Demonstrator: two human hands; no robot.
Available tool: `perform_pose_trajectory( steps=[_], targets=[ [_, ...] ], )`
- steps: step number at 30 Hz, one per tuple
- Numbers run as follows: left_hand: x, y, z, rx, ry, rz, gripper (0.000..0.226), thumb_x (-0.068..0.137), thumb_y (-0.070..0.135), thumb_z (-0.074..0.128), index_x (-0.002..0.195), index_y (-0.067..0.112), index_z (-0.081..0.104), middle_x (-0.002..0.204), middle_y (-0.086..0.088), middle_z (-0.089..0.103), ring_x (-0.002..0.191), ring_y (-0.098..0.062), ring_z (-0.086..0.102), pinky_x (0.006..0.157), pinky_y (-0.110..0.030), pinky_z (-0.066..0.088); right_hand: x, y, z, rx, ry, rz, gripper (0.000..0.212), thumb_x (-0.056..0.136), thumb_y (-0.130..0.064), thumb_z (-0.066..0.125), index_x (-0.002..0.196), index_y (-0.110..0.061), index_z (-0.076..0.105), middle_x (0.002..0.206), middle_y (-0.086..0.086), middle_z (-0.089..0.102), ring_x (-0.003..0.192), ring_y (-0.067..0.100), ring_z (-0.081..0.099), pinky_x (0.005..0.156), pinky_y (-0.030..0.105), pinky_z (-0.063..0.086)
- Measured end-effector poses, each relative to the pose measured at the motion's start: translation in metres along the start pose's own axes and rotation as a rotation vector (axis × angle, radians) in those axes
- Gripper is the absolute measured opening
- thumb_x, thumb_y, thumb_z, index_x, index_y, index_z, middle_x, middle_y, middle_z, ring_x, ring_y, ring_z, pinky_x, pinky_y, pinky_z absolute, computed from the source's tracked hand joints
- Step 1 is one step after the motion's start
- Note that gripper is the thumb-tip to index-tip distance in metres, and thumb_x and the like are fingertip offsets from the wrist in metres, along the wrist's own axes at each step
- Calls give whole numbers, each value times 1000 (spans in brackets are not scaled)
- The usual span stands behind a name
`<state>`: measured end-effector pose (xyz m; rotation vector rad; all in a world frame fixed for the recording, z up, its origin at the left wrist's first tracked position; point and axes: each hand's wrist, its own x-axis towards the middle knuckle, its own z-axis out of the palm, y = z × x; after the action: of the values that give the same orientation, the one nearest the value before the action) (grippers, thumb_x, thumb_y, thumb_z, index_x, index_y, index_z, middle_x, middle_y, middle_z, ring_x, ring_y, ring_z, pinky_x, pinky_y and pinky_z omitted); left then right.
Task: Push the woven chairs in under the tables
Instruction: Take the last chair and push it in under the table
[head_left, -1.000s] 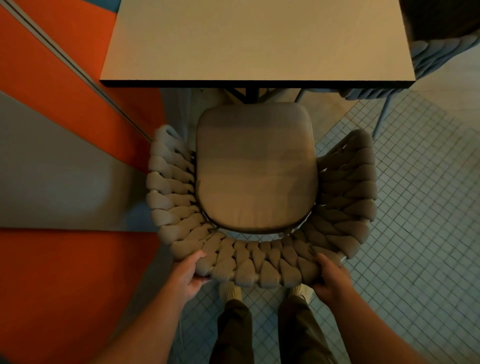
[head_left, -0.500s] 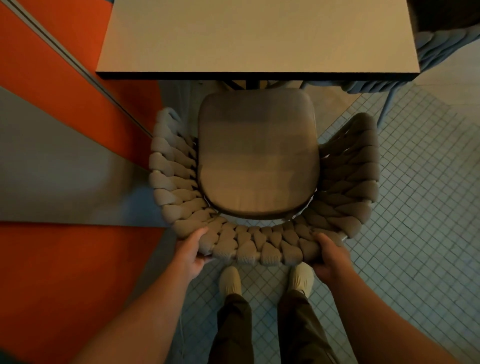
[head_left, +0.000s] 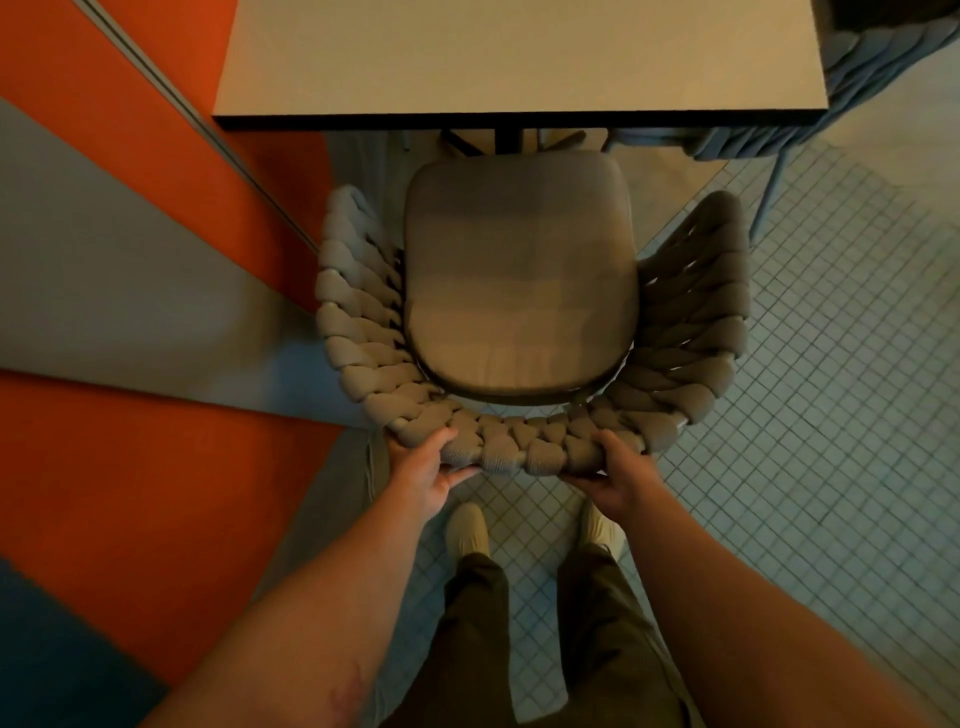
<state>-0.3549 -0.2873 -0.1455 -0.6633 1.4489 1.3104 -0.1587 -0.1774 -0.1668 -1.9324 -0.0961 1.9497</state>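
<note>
A woven chair (head_left: 363, 322) with a thick braided back and a flat beige seat cushion (head_left: 519, 280) stands in front of a pale square table (head_left: 519, 57). The cushion's front edge lies just short of the table's near edge. My left hand (head_left: 423, 473) grips the left part of the curved back rim, fingers curled over the top. My right hand (head_left: 615, 475) grips the right part of the same rim. My feet stand right behind the chair.
An orange and grey wall (head_left: 130, 260) runs close along the chair's left side. A second woven chair (head_left: 878, 67) sits at the table's right end, its leg (head_left: 769, 192) near my chair's right arm. Small-tiled floor (head_left: 831, 389) stretches to the right.
The chair has slid forward toward the table with both hands on its back. I have stepped after it, and my hands sit a little closer together on the rim.
</note>
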Motion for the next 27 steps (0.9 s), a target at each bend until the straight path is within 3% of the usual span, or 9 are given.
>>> perform_pose_trajectory(
  steps=[4,8,11,15,23,27],
  targets=[
    [-4,0,0,40,9,6,85,94,-9,58,150,45,24,154,-11,42,137,-43,46,96,-71,46,1,5,-1,-25,39,-5,53,96,-15,62,144,-20,41,134,17,54,104,39,60,46,48,57],
    [-7,-5,-7,46,33,-17,83,93,-10,58,148,44,29,153,-11,42,137,-43,44,99,-72,44,1,18,-7,-15,86,3,51,93,-14,67,139,-22,46,133,15,57,94,35,62,50,51,58],
    [-5,-5,-6,33,54,-26,85,93,-10,58,151,43,26,154,-12,41,138,-45,44,99,-72,44,0,17,-6,-22,110,15,54,92,-16,69,139,-22,44,134,14,55,98,35,61,54,53,59],
    [3,-1,-4,31,75,-46,88,92,-8,60,153,44,24,153,-15,43,134,-46,47,89,-68,48,2,11,-1,-28,110,29,51,94,-14,66,139,-22,45,129,13,55,104,36,59,60,54,59],
    [16,16,15,55,37,-28,84,93,-8,60,152,42,27,145,-12,51,130,-44,52,87,-68,50,13,-5,13,-5,78,-9,45,93,-10,64,135,-18,49,128,16,58,99,36,63,57,52,59],
    [20,12,12,79,50,-21,81,92,-4,63,151,40,29,135,-10,53,127,-44,54,73,-61,57,12,-6,10,-12,49,-14,41,94,-11,64,133,-16,51,127,16,59,101,37,63,58,51,60]
  ],
)
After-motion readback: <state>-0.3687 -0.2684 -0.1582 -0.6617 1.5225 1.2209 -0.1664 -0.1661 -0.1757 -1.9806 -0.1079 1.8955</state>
